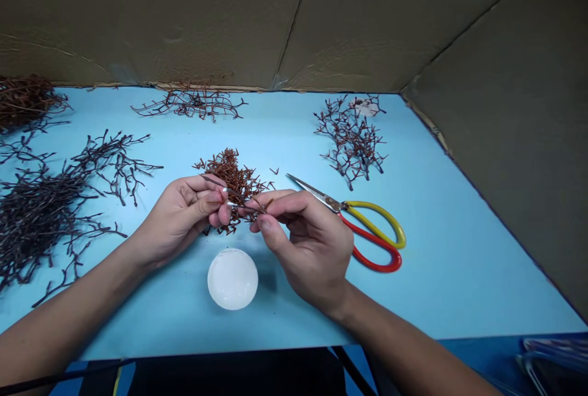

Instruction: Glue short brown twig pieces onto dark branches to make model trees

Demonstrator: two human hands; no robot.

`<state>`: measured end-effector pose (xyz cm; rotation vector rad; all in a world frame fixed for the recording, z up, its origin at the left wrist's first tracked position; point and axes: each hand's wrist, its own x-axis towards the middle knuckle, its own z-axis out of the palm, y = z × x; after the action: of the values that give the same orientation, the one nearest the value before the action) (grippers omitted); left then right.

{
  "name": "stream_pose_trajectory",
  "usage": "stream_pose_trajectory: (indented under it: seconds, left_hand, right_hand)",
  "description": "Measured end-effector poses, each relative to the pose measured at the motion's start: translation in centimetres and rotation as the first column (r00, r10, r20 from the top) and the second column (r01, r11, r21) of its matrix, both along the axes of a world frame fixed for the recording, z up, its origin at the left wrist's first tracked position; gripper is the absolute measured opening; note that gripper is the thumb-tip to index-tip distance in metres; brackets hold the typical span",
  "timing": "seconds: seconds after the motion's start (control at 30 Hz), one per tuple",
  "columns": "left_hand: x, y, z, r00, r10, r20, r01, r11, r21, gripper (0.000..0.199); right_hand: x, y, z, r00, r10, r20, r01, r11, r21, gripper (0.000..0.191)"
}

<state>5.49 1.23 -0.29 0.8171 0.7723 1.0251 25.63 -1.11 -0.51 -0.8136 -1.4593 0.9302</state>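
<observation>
My left hand pinches a thin dark twig between thumb and fingertips, in front of a heap of short brown twig pieces. White dabs show on the twig tips at its fingers. Close by on the right, my right hand is closed in a pinch on a forked brown twig, whose end nearly meets the left fingertips. Whether the two twigs touch, I cannot make out. Below the hands stands a small round white dish, apparently holding something white and glossy.
Scissors with one yellow and one red handle lie beside my right hand. Branched twigs lie at the back right, thin brown stems at the back. Dark branches pile up at left. Cardboard walls border the blue tabletop.
</observation>
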Motion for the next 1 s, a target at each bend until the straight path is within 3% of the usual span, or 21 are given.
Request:
stream_pose_trajectory:
  seconds: [1.0]
  left_hand:
    - [0.22, -0.03, 0.1, 0.997, 0.015, 0.074, -0.013, 0.999, -0.038, 0.029]
  right_hand:
    - [0.02, 0.18, -0.11, 1.0, 0.003, 0.026, -0.003, 1.0, 0.008, 0.012]
